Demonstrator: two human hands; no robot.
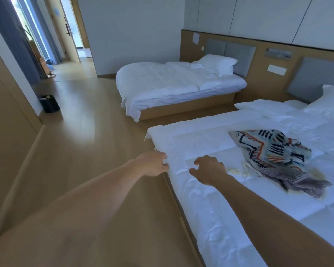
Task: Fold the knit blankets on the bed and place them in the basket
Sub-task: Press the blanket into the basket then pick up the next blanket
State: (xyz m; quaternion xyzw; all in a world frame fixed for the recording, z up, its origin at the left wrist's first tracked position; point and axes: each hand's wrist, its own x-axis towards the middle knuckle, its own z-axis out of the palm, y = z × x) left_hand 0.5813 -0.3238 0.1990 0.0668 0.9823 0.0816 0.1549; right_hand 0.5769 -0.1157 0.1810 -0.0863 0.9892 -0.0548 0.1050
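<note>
Two white beds stood along the wood-panelled wall, the far bed (174, 83) neatly made with a pillow (218, 63) at its head, and pale wood flooring (81, 132) ran off toward a doorway on the left. On the near bed (229, 199) lay the blankets, heaped together and not yet folded: a patterned knit blanket (272, 147) in pale blue, navy and orange on top, and a grey striped blanket (295, 179) with a fringe spilling out beneath it toward the person. No basket showed from where the camera looked. Both bare arms reached forward. The left hand (152, 164) sat right at the bed's edge, fingers curled and touching the white sheet there; whether it truly pinched the fabric I couldn't tell. The right hand (210, 169) hovered just above the sheet, fingers loosely curled and spread, gripping nothing, near the blankets but clear of them. A small black bin (49, 104) stood by the left wall.
</note>
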